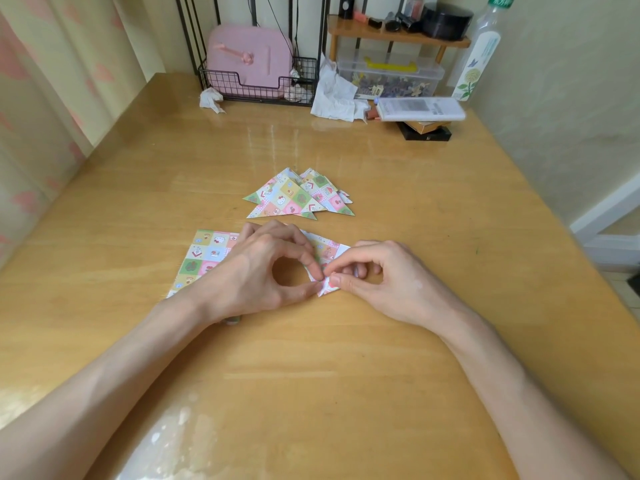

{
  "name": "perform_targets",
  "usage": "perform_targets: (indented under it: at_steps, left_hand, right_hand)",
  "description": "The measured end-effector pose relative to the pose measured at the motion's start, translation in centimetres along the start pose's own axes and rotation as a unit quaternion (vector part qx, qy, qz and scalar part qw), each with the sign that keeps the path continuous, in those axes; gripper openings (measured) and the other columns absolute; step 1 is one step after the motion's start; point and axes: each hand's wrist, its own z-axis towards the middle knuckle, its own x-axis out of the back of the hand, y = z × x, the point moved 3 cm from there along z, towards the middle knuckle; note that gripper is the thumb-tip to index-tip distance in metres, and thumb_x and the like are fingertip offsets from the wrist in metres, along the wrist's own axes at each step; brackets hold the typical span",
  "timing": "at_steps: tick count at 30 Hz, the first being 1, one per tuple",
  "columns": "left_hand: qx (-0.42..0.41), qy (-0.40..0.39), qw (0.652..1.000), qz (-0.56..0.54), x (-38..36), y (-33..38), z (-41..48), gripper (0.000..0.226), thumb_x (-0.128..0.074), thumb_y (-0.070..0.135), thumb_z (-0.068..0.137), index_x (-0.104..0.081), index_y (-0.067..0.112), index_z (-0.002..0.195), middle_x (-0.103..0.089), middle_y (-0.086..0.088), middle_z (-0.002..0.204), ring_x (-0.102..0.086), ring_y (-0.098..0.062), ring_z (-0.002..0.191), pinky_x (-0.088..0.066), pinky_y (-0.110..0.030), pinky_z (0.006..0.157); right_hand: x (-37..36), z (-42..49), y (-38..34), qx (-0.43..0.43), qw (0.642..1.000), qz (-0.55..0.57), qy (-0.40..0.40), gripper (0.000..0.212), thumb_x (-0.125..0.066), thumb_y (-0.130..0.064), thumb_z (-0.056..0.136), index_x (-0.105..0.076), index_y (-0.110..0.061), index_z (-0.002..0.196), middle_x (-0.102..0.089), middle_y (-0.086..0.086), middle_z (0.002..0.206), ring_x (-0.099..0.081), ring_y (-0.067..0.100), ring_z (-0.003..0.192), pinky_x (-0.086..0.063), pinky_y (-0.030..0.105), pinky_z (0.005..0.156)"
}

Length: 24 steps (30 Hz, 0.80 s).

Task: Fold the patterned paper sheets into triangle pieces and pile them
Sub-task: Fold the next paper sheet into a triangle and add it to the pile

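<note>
At a glossy honey-coloured wooden table (311,375), I am working on one pastel checker-patterned paper sheet (329,252), which is lying partly folded on the tabletop between my two hands, a strip of its white underside showing at the right edge. My left hand (256,268) is curling thumb and forefinger into a ring and pinching the sheet's near corner. My right hand (391,275) is meeting it there, thumb and forefinger nipping the same corner from the other side, the other fingers tucked loosely beneath.

Just to the left, partly under my left hand and wrist, a stack of flat patterned paper sheets (207,254) is waiting its turn; how many it holds I cannot tell. Beyond my knuckles, near but apart from them, a pile of folded patterned paper triangles (294,199) is lying loosely fanned, several pieces overlapping.

By my reading, I am in the middle of a fold, bringing the corner layers together and matching them before the crease is set. The job looks partly done, with finished pieces banked and flat sheets left. The next move is calling for steadiness. I judge that one hand should be pinning the matched corner while a fingertip of the other is pressing along the fold line. Thin paper slides easily on this shiny surface, so the edges could be drifting out of line if the pinch loosens.
</note>
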Motion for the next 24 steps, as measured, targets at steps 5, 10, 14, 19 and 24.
perform_targets:
  at_steps: [5,10,14,19,24]
  left_hand:
    - [0.006,-0.003,1.0,-0.013,0.0,0.0,-0.1,0.003,-0.075,0.047,0.086,-0.075,0.045,0.088,-0.064,0.019,0.102,-0.055,-0.007,0.114,-0.03,-0.037,0.101]
    - [0.012,0.014,1.0,-0.006,-0.4,0.2,0.0,0.012,-0.078,0.054,0.082,-0.074,0.043,0.084,-0.063,0.021,0.096,-0.056,-0.007,0.109,-0.032,-0.034,0.099]
    - [0.015,0.016,1.0,-0.011,-0.5,0.2,0.1,0.015,-0.076,0.057,0.079,-0.073,0.043,0.084,-0.063,0.021,0.094,-0.056,-0.007,0.106,-0.034,-0.037,0.099]
    - [0.022,0.014,1.0,-0.01,-0.5,0.1,0.0,0.014,-0.077,0.057,0.08,-0.073,0.045,0.084,-0.063,0.021,0.096,-0.056,-0.006,0.108,-0.034,-0.038,0.098]
    - [0.024,0.02,0.999,-0.015,-0.6,0.1,0.0,0.02,-0.076,0.062,0.077,-0.072,0.043,0.084,-0.064,0.022,0.096,-0.056,-0.004,0.109,-0.032,-0.031,0.098]
  right_hand:
    - [-0.5,0.3,0.1,-0.003,1.0,0.006,0.024,0.016,-0.079,-0.022,0.088,-0.079,-0.028,0.103,-0.065,-0.011,0.078,-0.054,0.014,0.074,-0.036,0.012,0.068]
    - [-0.7,0.4,0.4,-0.012,0.999,0.011,0.029,0.019,-0.079,-0.024,0.089,-0.077,-0.028,0.108,-0.062,-0.018,0.073,-0.053,0.01,0.072,-0.037,0.011,0.068]
    - [-0.9,0.3,0.6,-0.021,0.999,0.013,0.031,0.021,-0.078,-0.024,0.089,-0.075,-0.03,0.11,-0.061,-0.019,0.072,-0.052,0.01,0.072,-0.039,0.013,0.068]
    - [-1.0,0.3,0.6,-0.029,0.999,0.008,0.032,0.022,-0.077,-0.025,0.089,-0.074,-0.031,0.11,-0.063,-0.016,0.075,-0.055,0.011,0.076,-0.041,0.014,0.07]
    - [-1.1,0.3,0.6,-0.033,0.999,0.001,0.036,0.021,-0.077,-0.025,0.089,-0.075,-0.032,0.109,-0.064,-0.017,0.075,-0.055,0.011,0.076,-0.041,0.014,0.07]
